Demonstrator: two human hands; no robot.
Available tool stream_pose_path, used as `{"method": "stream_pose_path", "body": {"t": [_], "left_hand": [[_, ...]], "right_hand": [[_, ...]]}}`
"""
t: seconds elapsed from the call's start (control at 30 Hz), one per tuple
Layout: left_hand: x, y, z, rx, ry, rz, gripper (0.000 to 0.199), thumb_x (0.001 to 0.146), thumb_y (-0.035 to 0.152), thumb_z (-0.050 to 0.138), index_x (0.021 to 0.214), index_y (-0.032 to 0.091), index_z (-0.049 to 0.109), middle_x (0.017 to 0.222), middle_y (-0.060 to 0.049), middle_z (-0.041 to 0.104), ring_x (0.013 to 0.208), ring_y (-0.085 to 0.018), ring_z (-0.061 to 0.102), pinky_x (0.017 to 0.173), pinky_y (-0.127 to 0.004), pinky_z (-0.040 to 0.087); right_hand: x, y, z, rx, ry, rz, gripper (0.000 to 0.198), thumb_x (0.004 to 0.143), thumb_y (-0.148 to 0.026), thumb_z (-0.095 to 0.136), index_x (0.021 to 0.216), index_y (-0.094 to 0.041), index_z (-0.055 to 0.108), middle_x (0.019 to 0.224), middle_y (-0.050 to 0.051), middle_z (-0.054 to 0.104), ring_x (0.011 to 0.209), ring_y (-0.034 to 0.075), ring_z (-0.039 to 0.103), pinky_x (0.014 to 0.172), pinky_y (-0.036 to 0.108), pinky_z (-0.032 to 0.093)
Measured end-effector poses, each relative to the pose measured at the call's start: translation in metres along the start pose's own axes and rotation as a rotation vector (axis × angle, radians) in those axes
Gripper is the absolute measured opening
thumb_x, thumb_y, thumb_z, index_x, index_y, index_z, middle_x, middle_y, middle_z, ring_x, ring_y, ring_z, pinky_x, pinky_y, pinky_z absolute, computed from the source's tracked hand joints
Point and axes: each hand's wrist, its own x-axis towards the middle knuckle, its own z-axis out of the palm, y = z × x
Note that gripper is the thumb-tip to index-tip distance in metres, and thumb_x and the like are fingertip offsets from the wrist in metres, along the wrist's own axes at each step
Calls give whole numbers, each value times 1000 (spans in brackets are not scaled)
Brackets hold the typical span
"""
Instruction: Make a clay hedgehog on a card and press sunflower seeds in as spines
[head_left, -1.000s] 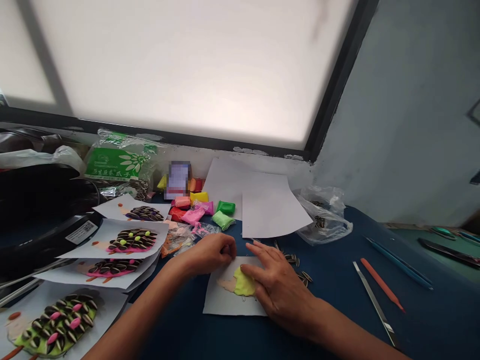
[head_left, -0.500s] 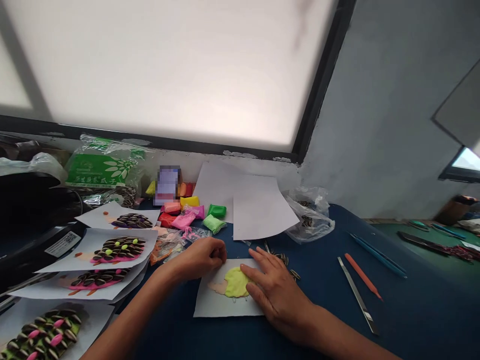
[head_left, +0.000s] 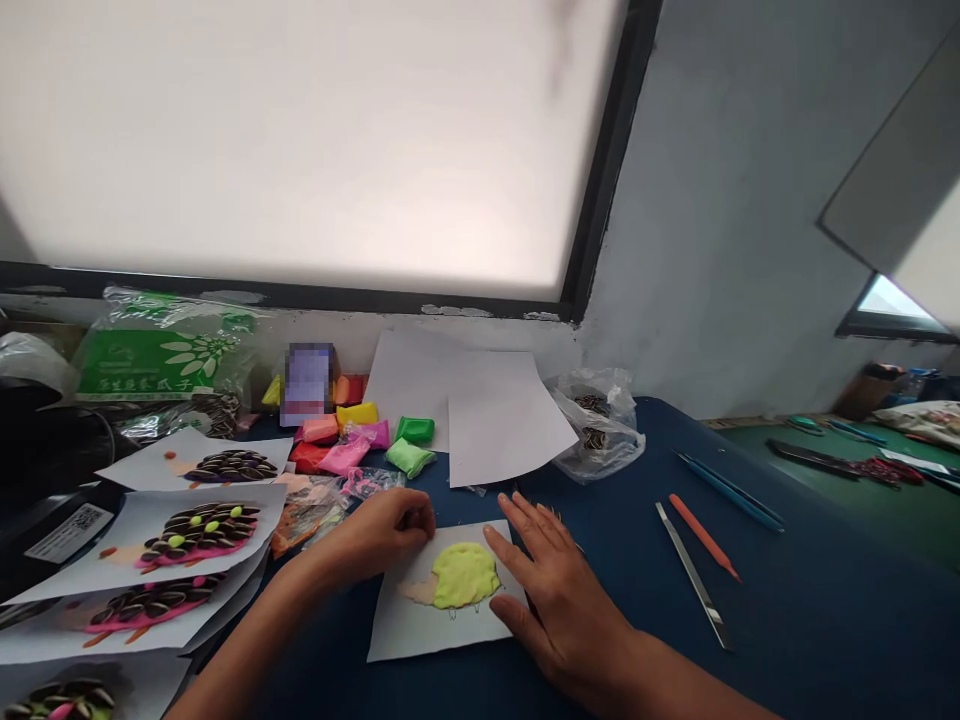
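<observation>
With yellow clay [head_left: 465,576] on paper [head_left: 409,635] at lower centre, shaping appears in progress: right hand [head_left: 559,590] spread wide, left hand [head_left: 391,527] curled, grip indeterminable; the next move calls for light, even pressure.

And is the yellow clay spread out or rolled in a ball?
Spread out: the yellow clay makes a flattish, rounded patch on the white paper, between both hands.
</observation>
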Motion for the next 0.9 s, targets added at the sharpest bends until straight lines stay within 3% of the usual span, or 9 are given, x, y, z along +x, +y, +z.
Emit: {"method": "stream_pose_path", "body": {"t": [0.23, 0.43, 0.7, 0.9], "left_hand": [[0, -1, 0, 9, -5, 2, 19, 69, 27, 50, 79, 17, 63, 69, 0, 55, 66, -16, 49, 57, -24, 33], [0, 0, 0, 2, -4, -12, 20, 70, 28, 51, 79, 17, 64, 70, 0, 54, 66, -16, 48, 56, -25, 33], [-2, 4, -1, 17, -5, -21, 18, 68, 25, 50, 79, 17, 63, 70, 0, 54, 67, -16, 49, 57, -25, 34], [0, -1, 0, 2, -4, -15, 18, 69, 25, 50, 79, 17, 64, 69, 1, 55, 65, -15, 48, 56, -24, 34]], "right_hand": [[-5, -2, 0, -55, 40, -88, 54, 96, -50, 44, 137, -17, 53, 151, 19, 35, 141, 36, 29, 109, 58, 33], [-10, 2, 7, -100, 185, -144, 43, 98, -37, 43, 131, -15, 59, 147, 19, 43, 137, 34, 37, 106, 57, 38], [-11, 4, 13, -62, 208, -114, 36, 97, -36, 44, 123, -19, 65, 145, 16, 46, 135, 33, 40, 107, 55, 38], [-9, 4, 10, -97, 176, -99, 43, 98, -39, 42, 132, -18, 58, 146, 19, 44, 134, 36, 42, 102, 58, 42]]}}
